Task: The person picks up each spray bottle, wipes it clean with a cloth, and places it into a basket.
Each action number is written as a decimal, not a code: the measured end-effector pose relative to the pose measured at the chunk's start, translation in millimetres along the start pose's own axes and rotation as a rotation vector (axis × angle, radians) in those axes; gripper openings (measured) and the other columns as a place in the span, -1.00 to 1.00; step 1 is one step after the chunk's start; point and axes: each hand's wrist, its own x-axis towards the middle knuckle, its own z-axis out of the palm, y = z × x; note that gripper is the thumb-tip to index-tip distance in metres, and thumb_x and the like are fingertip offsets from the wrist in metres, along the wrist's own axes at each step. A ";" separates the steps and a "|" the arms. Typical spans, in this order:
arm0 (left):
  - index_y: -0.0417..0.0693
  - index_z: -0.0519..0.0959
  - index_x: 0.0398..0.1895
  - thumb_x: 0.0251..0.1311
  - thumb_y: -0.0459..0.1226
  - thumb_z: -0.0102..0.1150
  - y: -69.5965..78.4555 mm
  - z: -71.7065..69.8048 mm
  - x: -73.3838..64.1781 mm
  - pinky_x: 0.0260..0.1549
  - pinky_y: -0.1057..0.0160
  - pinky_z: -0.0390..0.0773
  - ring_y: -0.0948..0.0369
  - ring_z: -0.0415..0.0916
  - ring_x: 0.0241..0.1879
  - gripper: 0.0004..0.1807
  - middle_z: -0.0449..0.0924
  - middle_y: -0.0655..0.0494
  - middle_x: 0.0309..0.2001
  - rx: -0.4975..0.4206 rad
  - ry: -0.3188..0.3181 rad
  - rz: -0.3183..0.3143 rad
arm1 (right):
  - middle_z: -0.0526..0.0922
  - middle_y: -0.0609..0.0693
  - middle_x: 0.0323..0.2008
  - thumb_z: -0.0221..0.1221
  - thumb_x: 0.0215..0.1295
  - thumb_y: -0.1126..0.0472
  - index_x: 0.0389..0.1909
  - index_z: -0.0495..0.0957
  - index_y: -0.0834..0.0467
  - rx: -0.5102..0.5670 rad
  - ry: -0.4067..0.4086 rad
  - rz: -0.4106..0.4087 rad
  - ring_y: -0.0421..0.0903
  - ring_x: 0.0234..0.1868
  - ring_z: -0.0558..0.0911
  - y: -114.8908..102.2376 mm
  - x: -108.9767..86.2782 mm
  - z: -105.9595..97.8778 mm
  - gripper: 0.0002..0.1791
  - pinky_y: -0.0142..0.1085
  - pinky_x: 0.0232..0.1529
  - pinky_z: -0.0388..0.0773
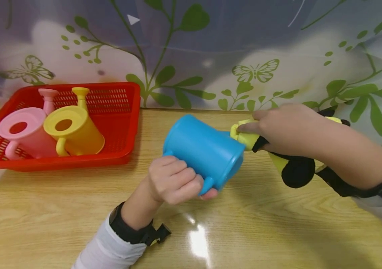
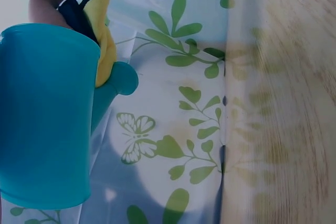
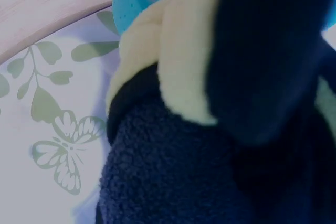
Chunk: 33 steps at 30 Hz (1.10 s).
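Observation:
My left hand (image 1: 175, 179) grips the handle of a blue watering can (image 1: 202, 149), holding it tipped on its side above the table. The can's body and its spout with a round sprinkler head (image 2: 126, 78) show in the left wrist view. At the spout, my right hand (image 1: 288, 129) holds a soft yellow and black plush toy (image 1: 297, 171), its yellow part touching the spout. The toy's dark fleece (image 3: 163, 166) fills much of the right wrist view; that hand's fingers are hidden there. Its exact shape cannot be told.
On the left of the wooden table (image 1: 76, 209) stands a red plastic basket (image 1: 115, 158). A pink watering can (image 1: 31, 130) and a yellow watering can (image 1: 76, 132) sit inside it. Behind hangs a leaf and butterfly patterned cloth (image 1: 207, 63).

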 end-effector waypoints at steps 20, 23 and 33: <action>0.13 0.29 -0.78 0.24 -0.01 0.14 8.5 1.0 6.4 -0.75 0.48 0.11 0.39 0.12 -0.79 -0.54 0.15 0.29 -0.79 -0.049 -0.008 -0.003 | 0.60 0.00 -0.10 0.39 0.09 0.12 0.25 0.46 -0.14 0.042 0.152 -0.111 -0.11 -0.67 0.38 -4.9 19.4 -10.5 -0.35 -0.24 -0.62 0.39; 0.13 0.27 -0.78 0.26 -0.01 0.12 6.3 0.0 5.9 -0.76 0.47 0.11 0.39 0.11 -0.80 -0.53 0.13 0.29 -0.79 -0.039 -0.004 -0.002 | 0.61 0.01 -0.01 0.39 0.09 0.06 0.26 0.46 -0.14 0.046 0.100 -0.088 -0.09 -0.59 0.50 -5.3 18.8 -11.4 -0.35 -0.23 -0.58 0.45; 0.12 0.25 -0.77 0.26 0.00 0.12 -1.0 -0.9 4.2 -0.77 0.47 0.07 0.38 0.10 -0.80 -0.52 0.10 0.28 -0.79 -0.007 0.012 0.014 | 0.60 0.09 0.08 0.43 0.01 -0.02 0.25 0.47 -0.18 0.011 0.038 -0.038 0.01 -0.33 0.65 -3.7 3.4 -2.6 -0.31 -0.16 -0.49 0.54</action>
